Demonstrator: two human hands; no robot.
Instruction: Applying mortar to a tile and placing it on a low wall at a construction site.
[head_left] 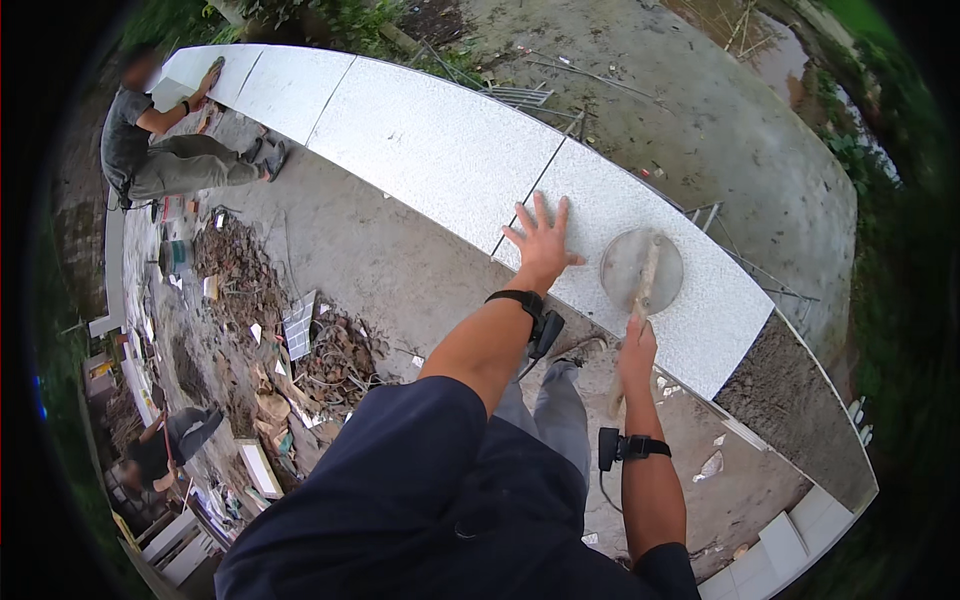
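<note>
My left hand (539,242) lies with fingers spread on a white speckled tile (710,330), beside the dark seam where it meets the neighbouring tile (420,160). My right hand (636,352) grips the wooden handle (644,290) of a mallet with a wide, round grey head (618,270), which is over the same tile to the right of my left hand. A strip of rough grey mortar (795,395) continues beyond the tile's right end.
A co-worker (135,140) touches the row's far left end. Another person (180,440) is at lower left. Rubble piles (225,255) and a tile offcut (298,330) lie on the concrete. Metal ladder-like frames (520,96) stand beyond the ledge. White tiles (785,545) sit at lower right.
</note>
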